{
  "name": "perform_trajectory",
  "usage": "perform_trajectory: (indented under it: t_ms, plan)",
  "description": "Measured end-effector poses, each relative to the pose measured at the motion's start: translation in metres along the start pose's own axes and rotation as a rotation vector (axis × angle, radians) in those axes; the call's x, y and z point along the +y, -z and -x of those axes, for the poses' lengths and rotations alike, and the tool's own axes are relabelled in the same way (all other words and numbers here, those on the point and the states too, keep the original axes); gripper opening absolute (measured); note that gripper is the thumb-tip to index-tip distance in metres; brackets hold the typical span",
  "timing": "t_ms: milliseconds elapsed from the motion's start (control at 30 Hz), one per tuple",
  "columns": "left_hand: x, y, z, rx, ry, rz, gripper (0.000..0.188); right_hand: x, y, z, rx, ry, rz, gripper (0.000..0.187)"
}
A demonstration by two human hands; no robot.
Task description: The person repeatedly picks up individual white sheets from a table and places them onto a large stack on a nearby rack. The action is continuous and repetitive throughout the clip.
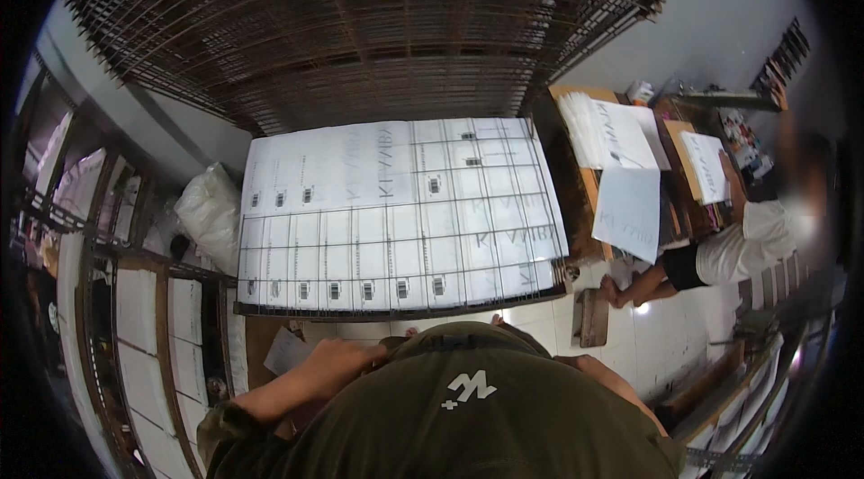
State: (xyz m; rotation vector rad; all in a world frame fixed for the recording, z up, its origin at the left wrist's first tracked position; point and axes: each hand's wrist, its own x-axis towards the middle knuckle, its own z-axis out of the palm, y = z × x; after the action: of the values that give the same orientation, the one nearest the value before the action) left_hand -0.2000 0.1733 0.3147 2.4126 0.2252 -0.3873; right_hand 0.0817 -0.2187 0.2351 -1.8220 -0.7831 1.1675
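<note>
My left hand [355, 357] rests at the left side of my waist, against the dark green shirt; its fingers are hidden. At the other side of my waist, only a small part of my right hand [587, 364] shows beyond the shirt, so its fingers cannot be made out. In front of me, white printed sheets [328, 164] lie side by side on a low drying rack. A wire grid shelf [378, 211] crosses over part of them. Above and behind, a stack of rusty wire shelves [360, 38] is tilted up. Neither hand touches the sheets.
At the right, a person [760, 240] sits by a low table with stacks of paper [621, 132]. A small wooden stool [590, 317] stands on the tiled floor. Racks of white stacks [139, 344] line the left, near a white plastic bag [211, 213].
</note>
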Motion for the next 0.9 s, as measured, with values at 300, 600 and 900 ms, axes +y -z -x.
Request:
perform_trajectory:
  t_ms: [300,600,900]
  plan:
    - [0.018,-0.013,0.010,-0.182,0.148,-0.023,0.036,-0.193,0.061,-0.022,-0.436,0.269,0.601,0.042]
    - [0.078,0.043,0.024,-0.200,-0.081,-0.281,0.049,-0.227,0.075,-0.067,-0.836,0.220,0.898,0.052]
    - [0.124,0.080,0.014,-0.107,-0.224,-0.272,0.045,-0.224,0.093,-0.018,-0.745,0.332,1.004,0.041]
